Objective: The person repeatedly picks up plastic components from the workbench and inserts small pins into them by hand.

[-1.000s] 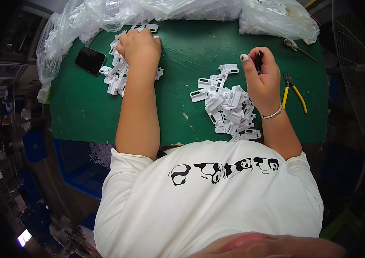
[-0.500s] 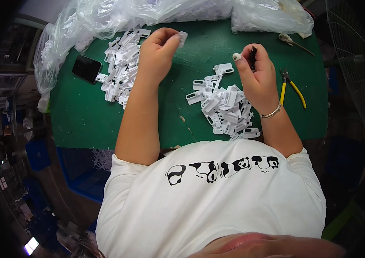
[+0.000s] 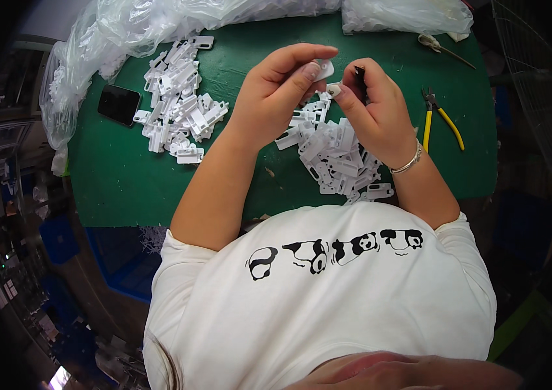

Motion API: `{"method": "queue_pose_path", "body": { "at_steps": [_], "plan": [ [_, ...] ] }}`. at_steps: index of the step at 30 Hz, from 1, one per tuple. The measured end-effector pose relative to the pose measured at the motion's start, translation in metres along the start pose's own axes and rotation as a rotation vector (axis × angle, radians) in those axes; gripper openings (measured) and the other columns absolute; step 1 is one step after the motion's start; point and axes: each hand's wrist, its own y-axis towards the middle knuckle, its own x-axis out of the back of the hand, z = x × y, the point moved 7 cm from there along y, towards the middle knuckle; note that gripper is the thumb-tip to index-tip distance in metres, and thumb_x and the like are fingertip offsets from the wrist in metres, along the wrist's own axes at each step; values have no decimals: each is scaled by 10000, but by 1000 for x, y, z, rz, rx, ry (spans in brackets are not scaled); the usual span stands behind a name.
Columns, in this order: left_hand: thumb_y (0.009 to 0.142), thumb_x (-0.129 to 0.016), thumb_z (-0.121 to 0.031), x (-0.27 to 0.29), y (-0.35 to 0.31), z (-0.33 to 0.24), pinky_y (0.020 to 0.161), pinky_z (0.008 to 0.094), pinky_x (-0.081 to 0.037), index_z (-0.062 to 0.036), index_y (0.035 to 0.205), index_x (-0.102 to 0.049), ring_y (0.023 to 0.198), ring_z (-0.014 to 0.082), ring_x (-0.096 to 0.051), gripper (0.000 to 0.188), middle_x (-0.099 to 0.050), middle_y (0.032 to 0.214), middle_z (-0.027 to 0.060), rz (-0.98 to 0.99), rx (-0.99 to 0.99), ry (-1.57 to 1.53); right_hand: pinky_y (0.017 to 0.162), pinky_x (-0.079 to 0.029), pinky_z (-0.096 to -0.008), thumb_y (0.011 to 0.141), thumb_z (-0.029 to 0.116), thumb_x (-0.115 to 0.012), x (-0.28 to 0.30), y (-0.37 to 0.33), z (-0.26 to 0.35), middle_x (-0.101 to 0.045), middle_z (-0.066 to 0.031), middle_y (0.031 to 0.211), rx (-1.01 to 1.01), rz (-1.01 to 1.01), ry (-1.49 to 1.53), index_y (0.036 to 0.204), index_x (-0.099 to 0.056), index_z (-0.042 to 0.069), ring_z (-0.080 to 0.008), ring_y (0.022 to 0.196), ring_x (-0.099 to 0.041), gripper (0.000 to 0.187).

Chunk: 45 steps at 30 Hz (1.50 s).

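Note:
My left hand [image 3: 276, 97] pinches a small white plastic part [image 3: 324, 69] between thumb and fingers, over the middle of the green table. Close by on the right, my right hand [image 3: 380, 117] is curled round a slim dark object [image 3: 359, 77]; most of it is hidden in the fingers, so its kind does not show. The two hands nearly meet. Beneath them lies a heap of white plastic parts [image 3: 341, 156] with oblong slots. A second heap of similar parts [image 3: 178, 97] is spread to the left of my left forearm.
A black phone [image 3: 118, 104] lies at the left on the green table [image 3: 139, 195]. Side cutters with yellow handles [image 3: 428, 130] rest at the right, and a thin-shafted tool [image 3: 445, 51] lies behind them. Clear plastic bags of white parts [image 3: 224, 14] line the far edge.
My left hand has moved right with the white part, up to my right hand. My right hand has shifted slightly left. More parts now show on the near right side of the left heap.

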Motion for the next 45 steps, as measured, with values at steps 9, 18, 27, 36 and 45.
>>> {"method": "queue_pose_path", "body": {
  "at_steps": [9, 18, 27, 36, 45],
  "plan": [
    [885, -607, -63, 20, 5, 9, 763, 316, -553, -2, 1026, -575, 801, 177, -663, 156, -677, 963, 160, -103, 80, -76, 505, -379, -269, 839, 226, -693, 3, 0, -5, -497, -46, 651, -48, -44, -15, 856, -516, 19, -126, 543, -432, 273],
    [859, -652, -66, 24, 3, 8, 715, 262, -491, 3, 1017, -611, 728, 112, -588, 177, -636, 841, 47, -158, 105, 53, 502, -373, -261, 831, 245, -709, 2, 1, -9, -484, -40, 641, -54, -53, -15, 846, -509, 18, -122, 544, -418, 303],
    [833, -686, -54, 25, 1, 4, 711, 224, -448, -1, 998, -667, 753, 83, -556, 174, -660, 893, 39, -205, 83, 68, 505, -376, -264, 825, 257, -714, 3, 2, -10, -481, -44, 642, -71, -49, -30, 835, -505, 19, -127, 545, -412, 317],
    [896, -614, -130, 37, 0, 20, 633, 239, -474, -49, 965, -539, 662, 121, -577, 130, -674, 925, 111, -256, 266, -92, 508, -381, -265, 821, 242, -715, 0, 1, -12, -492, -45, 646, -104, -36, -30, 832, -508, 15, -124, 552, -427, 308],
    [911, -609, -154, 37, -3, 36, 678, 281, -454, -42, 970, -597, 780, 123, -559, 127, -627, 830, 59, -259, 357, -184, 519, -395, -281, 838, 242, -693, -1, 3, -7, -489, -57, 652, -58, -12, -77, 863, -509, 14, -145, 556, -446, 294]
  ]
}}
